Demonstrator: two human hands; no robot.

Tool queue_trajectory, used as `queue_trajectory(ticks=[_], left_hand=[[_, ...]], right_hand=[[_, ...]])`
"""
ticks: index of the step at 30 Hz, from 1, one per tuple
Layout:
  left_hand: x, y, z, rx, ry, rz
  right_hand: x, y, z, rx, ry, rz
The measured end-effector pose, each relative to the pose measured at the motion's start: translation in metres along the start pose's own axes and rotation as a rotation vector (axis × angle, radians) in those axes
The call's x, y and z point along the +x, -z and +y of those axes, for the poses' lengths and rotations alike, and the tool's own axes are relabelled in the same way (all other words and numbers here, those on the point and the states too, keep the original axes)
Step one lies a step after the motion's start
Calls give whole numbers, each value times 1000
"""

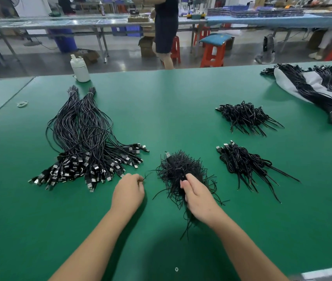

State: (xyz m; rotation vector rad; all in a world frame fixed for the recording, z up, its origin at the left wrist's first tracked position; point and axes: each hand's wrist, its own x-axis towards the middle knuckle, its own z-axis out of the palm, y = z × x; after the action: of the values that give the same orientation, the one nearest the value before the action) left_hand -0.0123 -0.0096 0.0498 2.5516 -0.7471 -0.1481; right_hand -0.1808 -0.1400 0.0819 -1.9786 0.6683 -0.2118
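Note:
A loose heap of thin black ties (178, 169) lies on the green table (181, 102) in front of me. My right hand (198, 196) reaches into its near side, fingers curled and pinching some of the black strands. My left hand (128, 192) sits just left of the heap, its fingers curled round a single thin black tie whose end sticks out to the right. Two long bundles of black USB cables (84, 142) fan out at the left, plugs toward me.
Two piles of coiled black cables (244, 116) (244, 161) lie to the right. More banded cable bundles on a grey bag (311, 88) fill the far right corner. A white bottle (80, 68) and rubber bands (22, 103) sit at the far left. A person stands beyond the table.

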Motion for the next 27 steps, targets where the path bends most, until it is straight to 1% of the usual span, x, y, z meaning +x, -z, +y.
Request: queue_trajectory(ticks=[2, 4, 8, 11, 14, 16, 19, 21, 23, 25, 27], left_hand=[[-3, 5, 6, -122, 56, 20], [-11, 9, 17, -234, 65, 44], [-32, 15, 42, -374, -47, 49], [-44, 17, 53, -432, -135, 50], [-49, 18, 53, -448, -195, 42], [-50, 17, 52, -425, -239, 42], [-54, 16, 48, -320, -378, 62], [-56, 16, 45, -136, -534, 146], [-55, 16, 43, 64, -735, 294], [-51, 19, 43, 154, -853, 401], [-48, 25, 42, 180, -933, 427]], right_hand=[[-5, -4, -5, -31, 67, -24], [-8, -10, -8, -30, 93, -46], [-9, -19, -11, -27, 104, -60], [-8, -20, -7, -31, 99, -59], [-7, -20, -3, 40, 71, -57], [-5, -20, -3, 84, 51, -53], [-4, -19, -3, 124, 33, -43], [-4, -18, -4, 111, 19, -32], [-3, -17, -6, 87, 1, -48], [-3, -15, -9, 66, -19, -91], [-2, -11, -11, 103, -39, -148]])
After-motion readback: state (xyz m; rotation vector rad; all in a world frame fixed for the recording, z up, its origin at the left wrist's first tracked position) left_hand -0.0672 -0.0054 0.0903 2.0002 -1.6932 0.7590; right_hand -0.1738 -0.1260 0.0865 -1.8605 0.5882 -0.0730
